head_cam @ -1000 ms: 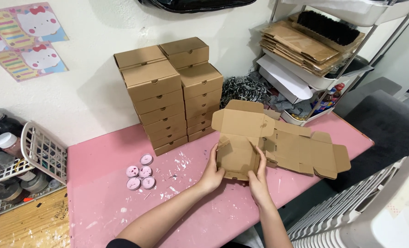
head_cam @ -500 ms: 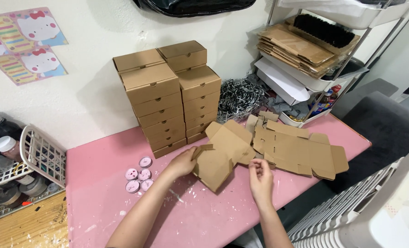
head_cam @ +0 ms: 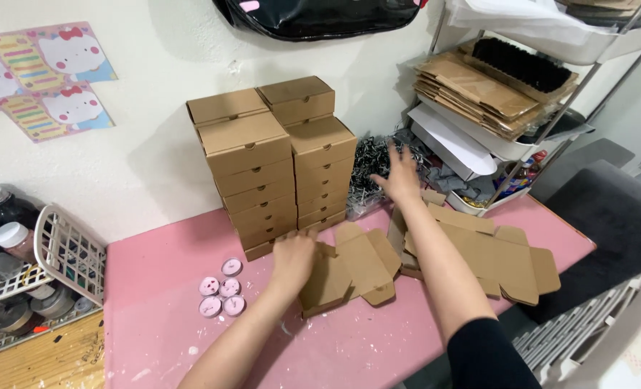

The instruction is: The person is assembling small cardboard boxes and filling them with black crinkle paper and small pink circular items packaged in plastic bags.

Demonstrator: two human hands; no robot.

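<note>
On the pink table (head_cam: 378, 346), centre, we see a half-folded brown cardboard box (head_cam: 349, 270) lying w/ flaps out. Left hand (head_cam: 294, 261) rests flat on its left part, fingers pressed down on the card, not wrapped round anything. Right hand (head_cam: 399, 176) is up over the back of the table, fingers spread wide, holding nothing, reaching at the pile of shredded grey paper filler (head_cam: 369, 167) beside the box stacks; we can't tell if it touches yet. Flat unfolded box blanks (head_cam: 493, 259) lie just right of the half-folded box, under the right forearm. Stacks of closed brown boxes (head_cam: 273, 166) stand behind, against the wall. Four small pink round items (head_cam: 221, 295) sit left of the left hand. White wire basket (head_cam: 68, 252) at far left edge.
</note>
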